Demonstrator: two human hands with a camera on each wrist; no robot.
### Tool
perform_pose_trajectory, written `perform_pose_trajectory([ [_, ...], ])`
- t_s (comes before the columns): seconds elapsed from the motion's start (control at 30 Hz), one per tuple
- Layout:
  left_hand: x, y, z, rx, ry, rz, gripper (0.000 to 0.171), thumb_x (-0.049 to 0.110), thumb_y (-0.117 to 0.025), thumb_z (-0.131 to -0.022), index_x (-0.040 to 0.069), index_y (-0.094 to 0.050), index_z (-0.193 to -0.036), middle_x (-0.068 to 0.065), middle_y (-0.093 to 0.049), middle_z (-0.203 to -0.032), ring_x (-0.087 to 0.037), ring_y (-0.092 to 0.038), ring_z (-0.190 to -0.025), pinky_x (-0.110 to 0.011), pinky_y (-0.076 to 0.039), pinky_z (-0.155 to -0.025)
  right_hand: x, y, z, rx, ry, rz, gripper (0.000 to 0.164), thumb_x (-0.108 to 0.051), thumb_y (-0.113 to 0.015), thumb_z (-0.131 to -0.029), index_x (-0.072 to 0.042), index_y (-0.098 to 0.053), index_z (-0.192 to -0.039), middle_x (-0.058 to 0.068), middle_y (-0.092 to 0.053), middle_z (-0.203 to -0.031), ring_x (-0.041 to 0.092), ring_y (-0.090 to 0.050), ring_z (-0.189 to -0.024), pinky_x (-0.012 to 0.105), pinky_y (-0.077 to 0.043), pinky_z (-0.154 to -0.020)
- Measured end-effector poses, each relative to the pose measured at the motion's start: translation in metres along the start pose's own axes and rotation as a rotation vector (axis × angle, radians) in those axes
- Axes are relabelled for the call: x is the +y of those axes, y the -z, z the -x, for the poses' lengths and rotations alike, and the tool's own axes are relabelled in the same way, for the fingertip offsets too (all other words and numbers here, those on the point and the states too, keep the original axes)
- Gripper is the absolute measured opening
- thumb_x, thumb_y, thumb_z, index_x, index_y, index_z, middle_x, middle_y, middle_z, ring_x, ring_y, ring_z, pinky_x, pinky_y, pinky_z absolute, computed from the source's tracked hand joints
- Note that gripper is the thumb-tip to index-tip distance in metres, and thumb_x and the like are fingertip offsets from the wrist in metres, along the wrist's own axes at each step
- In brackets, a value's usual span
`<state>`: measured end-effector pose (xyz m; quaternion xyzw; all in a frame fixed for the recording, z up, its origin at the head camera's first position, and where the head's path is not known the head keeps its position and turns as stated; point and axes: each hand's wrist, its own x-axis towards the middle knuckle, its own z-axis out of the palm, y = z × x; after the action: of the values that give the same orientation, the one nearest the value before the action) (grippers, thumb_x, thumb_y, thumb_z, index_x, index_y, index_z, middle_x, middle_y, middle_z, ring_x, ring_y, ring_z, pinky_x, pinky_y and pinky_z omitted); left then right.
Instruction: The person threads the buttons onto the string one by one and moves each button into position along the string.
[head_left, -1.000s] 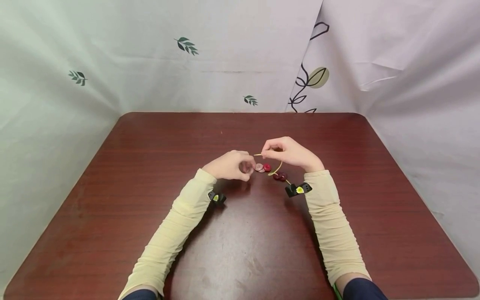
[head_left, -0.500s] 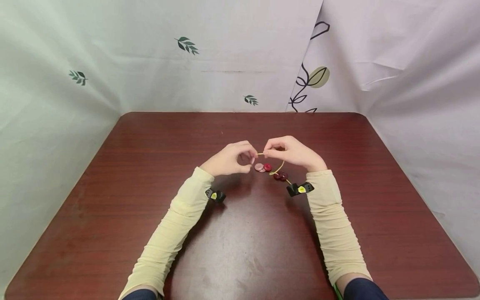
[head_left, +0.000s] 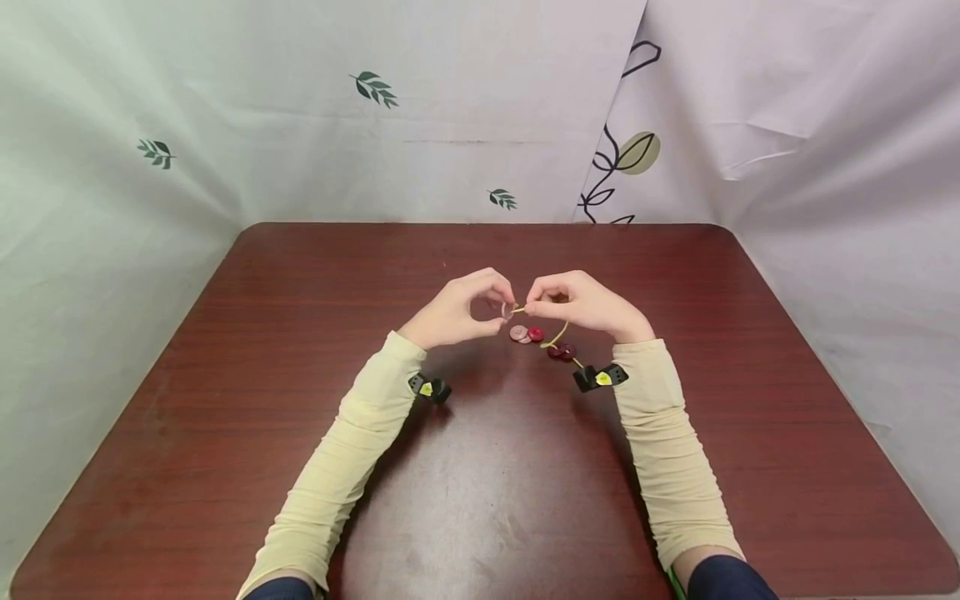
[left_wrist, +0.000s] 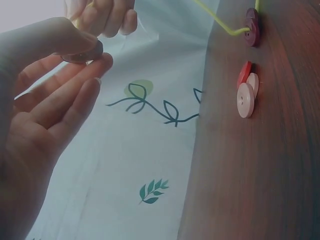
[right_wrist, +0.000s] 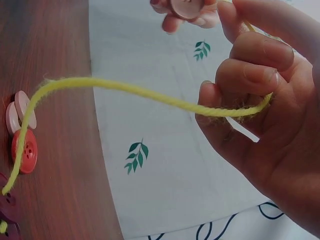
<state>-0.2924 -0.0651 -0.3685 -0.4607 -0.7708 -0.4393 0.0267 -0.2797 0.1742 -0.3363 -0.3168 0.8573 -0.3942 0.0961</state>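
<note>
My left hand pinches a pink button between thumb and fingers, raised over the table. Facing it, my right hand holds a yellow string near its end, between thumb and index finger. The string's short free end points at the button, right at its face in the head view. From the right hand the string sags to two dark maroon buttons on the table, and it passes through a hole in one. In the right wrist view, its middle crosses under the curled fingers.
On the brown table, below the hands, a red button lies against two pink buttons, which overlap. Behind the table's far edge hangs a white cloth with leaf prints. Each wrist carries a small black camera.
My left hand has risen from beside the loose buttons, bringing its pink button up to the string's end. The right hand has barely moved, shifting slightly right.
</note>
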Motion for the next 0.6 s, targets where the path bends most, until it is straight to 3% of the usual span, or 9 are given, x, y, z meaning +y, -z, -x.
perform_pose_trajectory([
  [0.2, 0.0007, 0.0005, -0.0007, 0.005, -0.004, -0.003, 0.027, -0.001, -0.07, -0.08, 0.007, -0.06, -0.104, -0.005, -0.061, -0.104, -0.014, -0.065, -0.094, -0.035, -0.053, -0.088, 0.0004, -0.0013, -0.0017, 0.013, 0.004, 0.028, 0.007, -0.022, -0.065, -0.092, -0.019, -0.068, -0.086, -0.006, -0.051, -0.062, 0.011, -0.043, -0.059, 0.025, -0.038, -0.059],
  [0.6, 0.0007, -0.0012, -0.0006, 0.015, 0.05, 0.015, 0.03, 0.002, -0.074, -0.08, 0.006, -0.061, -0.106, -0.007, -0.064, -0.101, -0.016, -0.066, -0.094, -0.039, -0.052, -0.091, 0.0022, -0.0049, -0.0048, 0.012, -0.022, 0.029, 0.01, -0.021, -0.065, -0.092, -0.014, -0.069, -0.085, -0.004, -0.054, -0.063, 0.01, -0.044, -0.061, 0.025, -0.037, -0.06],
])
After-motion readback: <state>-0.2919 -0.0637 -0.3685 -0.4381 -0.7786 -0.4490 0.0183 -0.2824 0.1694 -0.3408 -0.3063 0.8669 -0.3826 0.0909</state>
